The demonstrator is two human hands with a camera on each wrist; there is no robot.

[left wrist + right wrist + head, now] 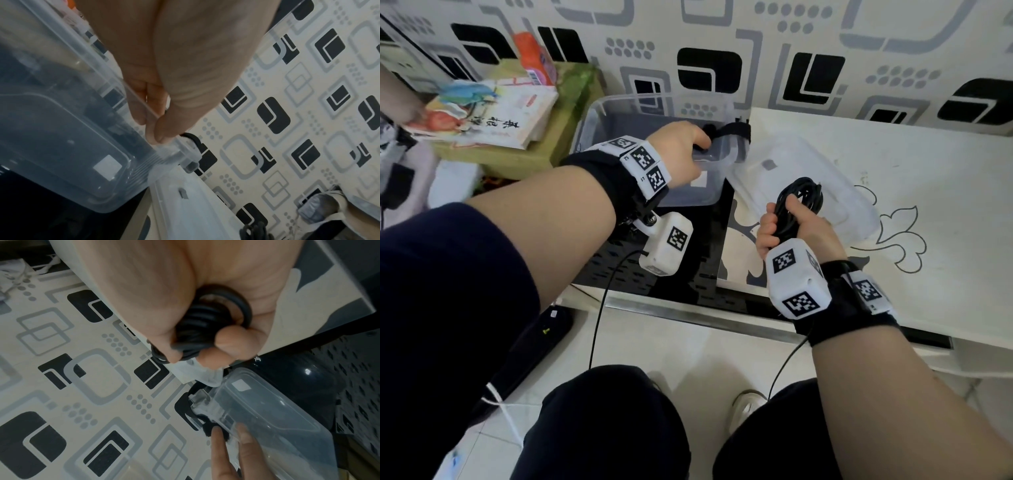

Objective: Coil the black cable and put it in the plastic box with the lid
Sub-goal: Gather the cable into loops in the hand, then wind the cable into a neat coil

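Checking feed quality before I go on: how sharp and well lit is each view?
Head view: bright and mostly sharp, edges bowed by the wide lens, coiled black cable clear. Left wrist view: dim, left hand soft, plastic box hazy. Right wrist view: dim, right hand blurred up close.

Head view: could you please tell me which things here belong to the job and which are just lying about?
Job: cable in right hand; box gripped by left hand; lid.
Lying about: books, power strip.
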